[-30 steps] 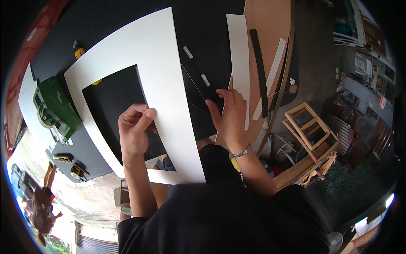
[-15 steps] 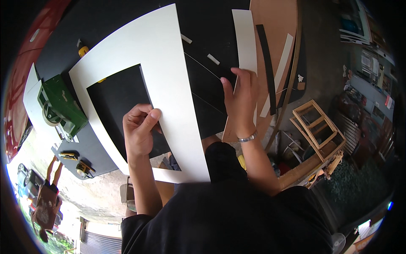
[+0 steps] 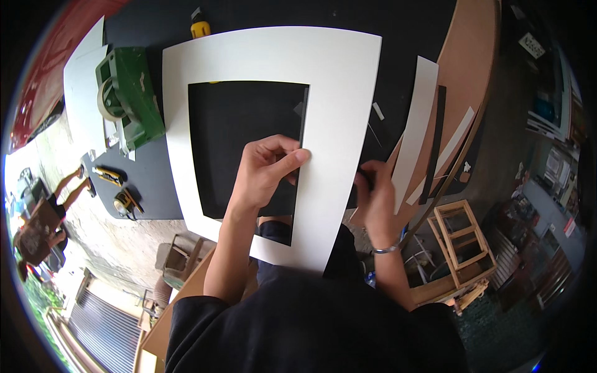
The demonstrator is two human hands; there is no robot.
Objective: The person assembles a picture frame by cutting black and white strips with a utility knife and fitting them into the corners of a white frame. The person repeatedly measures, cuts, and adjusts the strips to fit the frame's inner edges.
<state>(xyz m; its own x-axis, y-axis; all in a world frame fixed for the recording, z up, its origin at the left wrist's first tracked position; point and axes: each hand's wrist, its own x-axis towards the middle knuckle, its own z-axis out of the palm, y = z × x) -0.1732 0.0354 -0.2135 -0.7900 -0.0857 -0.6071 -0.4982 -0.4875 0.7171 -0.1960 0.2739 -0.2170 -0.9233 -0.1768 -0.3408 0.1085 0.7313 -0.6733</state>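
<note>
Left hand: grip pinches white frame, three-o'clock inner edge
Right hand: frame's four o'clock; blurred, cannot tell its grip
Tape dispenser: on table, frame's ten o'clock

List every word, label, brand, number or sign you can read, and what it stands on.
Nothing can be read for certain.
White frame, in the left hand: no lettering visible.
Pale plate, upper right: dark marks, too blurred to read.
Tape measure: any markings too small to read.

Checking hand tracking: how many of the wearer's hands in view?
2: left hand pinching the inner edge of the white frame; right hand beside its right edge.
</note>
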